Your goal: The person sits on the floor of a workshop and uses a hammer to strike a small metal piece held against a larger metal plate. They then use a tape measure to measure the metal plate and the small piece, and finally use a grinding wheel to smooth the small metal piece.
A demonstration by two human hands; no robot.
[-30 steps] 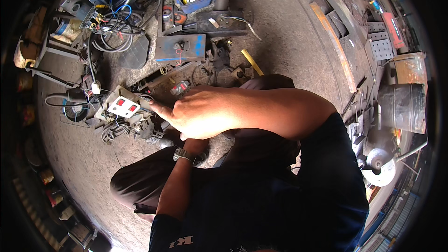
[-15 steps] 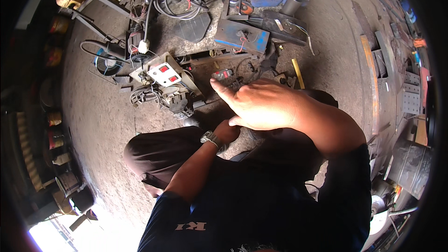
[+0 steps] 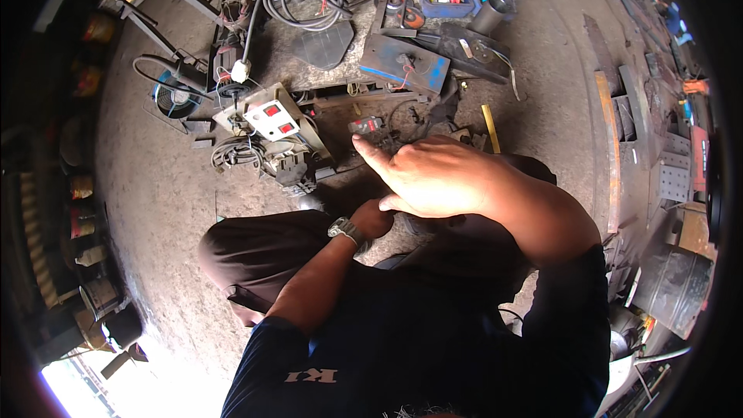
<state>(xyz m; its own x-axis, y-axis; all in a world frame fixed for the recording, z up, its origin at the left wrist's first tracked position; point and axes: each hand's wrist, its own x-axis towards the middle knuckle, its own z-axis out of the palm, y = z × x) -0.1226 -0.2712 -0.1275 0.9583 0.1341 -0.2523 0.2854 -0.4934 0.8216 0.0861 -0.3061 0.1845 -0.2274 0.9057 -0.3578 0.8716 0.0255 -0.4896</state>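
My right hand (image 3: 433,176) is held up before my lap, back upward. Its index finger points forward-left and the thumb is apart from it; the other fingers are hidden beneath. I see nothing between finger and thumb. My left hand (image 3: 373,219), with a watch (image 3: 346,231) on the wrist, is lower, by my knees; its fingertips are hidden behind the right thumb. Just beyond the right index fingertip, a small red and grey object (image 3: 366,125) lies on the floor. Left of it stands a pale socket box (image 3: 272,120) with red switches, a coiled cable (image 3: 238,153) beside it.
A low worktable (image 3: 282,62) ahead bears tangled cables (image 3: 309,4), a blue-marked metal box (image 3: 404,63) and a blue tool tray (image 3: 445,9). A yellow strip (image 3: 491,128) is right of my hand. Metal bars (image 3: 610,147) lie at right. A blue-rimmed fan-like thing (image 3: 174,98) stands left.
The view has shifted slightly, so the surroundings sit a little differently in it. Both hands keep nearly the same pose.
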